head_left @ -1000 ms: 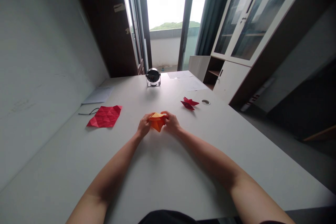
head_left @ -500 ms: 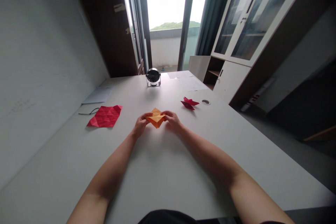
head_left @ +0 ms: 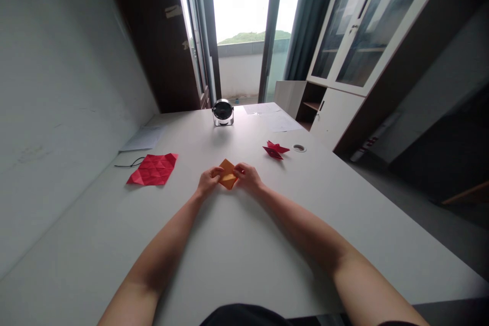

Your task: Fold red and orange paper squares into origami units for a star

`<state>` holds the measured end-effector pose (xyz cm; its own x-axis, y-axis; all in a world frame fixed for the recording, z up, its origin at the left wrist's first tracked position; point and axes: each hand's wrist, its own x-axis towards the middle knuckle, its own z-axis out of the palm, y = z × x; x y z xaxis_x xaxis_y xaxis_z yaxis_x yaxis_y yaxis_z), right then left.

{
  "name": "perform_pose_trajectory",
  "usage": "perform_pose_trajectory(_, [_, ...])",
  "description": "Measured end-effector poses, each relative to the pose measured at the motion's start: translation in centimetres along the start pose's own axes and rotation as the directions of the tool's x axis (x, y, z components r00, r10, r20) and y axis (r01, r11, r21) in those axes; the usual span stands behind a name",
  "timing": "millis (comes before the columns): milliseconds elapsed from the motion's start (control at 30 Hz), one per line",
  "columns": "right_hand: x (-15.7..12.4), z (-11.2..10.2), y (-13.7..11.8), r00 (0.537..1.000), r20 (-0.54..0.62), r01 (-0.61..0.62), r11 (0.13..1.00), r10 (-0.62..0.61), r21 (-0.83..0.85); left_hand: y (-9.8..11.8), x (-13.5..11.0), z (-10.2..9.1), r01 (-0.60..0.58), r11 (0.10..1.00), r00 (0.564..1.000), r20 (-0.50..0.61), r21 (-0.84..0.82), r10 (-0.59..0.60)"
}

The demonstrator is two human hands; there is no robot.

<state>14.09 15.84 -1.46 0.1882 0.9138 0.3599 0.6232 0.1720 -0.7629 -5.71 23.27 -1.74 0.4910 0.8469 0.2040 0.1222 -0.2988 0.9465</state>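
A folded orange origami paper (head_left: 228, 180) rests low over the white table, diamond-shaped, with a raised flap across its middle. My left hand (head_left: 208, 180) pinches its left corner between thumb and fingers. At the right corner, my right hand (head_left: 247, 175) grips the paper in the same way, close to the left one. To the left lies a creased, unfolded red paper sheet (head_left: 155, 169). A folded red origami piece (head_left: 275, 150) with pointed tips sits to the right, beyond my right hand.
On the white table (head_left: 229, 254), a small round black fan-like device (head_left: 223, 112) stands at the back. A black cord (head_left: 132, 163) touches the red sheet. White papers (head_left: 142, 138) lie far left, more sheets (head_left: 282, 123) far right, near a round cable hole (head_left: 299, 148).
My hands have come closer together and slightly lower. The orange paper's side points have folded inward, so it looks narrower and flatter. The red pieces have not moved.
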Motion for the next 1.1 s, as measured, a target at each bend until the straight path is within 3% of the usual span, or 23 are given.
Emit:
perform_pose_trajectory(100, [-0.2,-0.1,-0.1,0.997,0.032,0.076,0.971,-0.071,-0.226,-0.1,-0.2,-0.2,-0.109,0.967,0.994,0.027,0.23,0.105])
perform_pose_trajectory(200, [-0.4,-0.3,-0.3,0.984,0.127,0.162,0.929,-0.126,-0.333,-0.3,-0.1,-0.3,-0.165,0.907,0.986,0.042,0.387,0.162])
perform_pose_trajectory(367, [-0.3,-0.1,-0.7,0.955,0.236,0.262,0.883,-0.18,-0.389,-1.6,0.4,-0.3,-0.199,0.875,0.978,0.153,0.442,0.145])
perform_pose_trajectory(533, [-0.3,0.0,-0.8,0.952,0.235,0.28,0.872,-0.197,-0.401,-2.2,0.6,-0.5,-0.228,0.814,0.962,0.251,0.535,0.105])
perform_pose_trajectory(900, [-0.5,-0.1,-0.7,0.939,0.302,0.284,0.866,-0.165,-0.411,-0.3,0.3,-1.0,-0.29,0.894,0.921,0.352,0.341,0.164])
perform_pose_trajectory(1100, [-0.5,0.4,-0.2,0.936,0.331,0.273,0.848,-0.124,-0.454,-0.1,0.3,-0.9,-0.265,0.917,0.943,0.279,0.298,0.182])
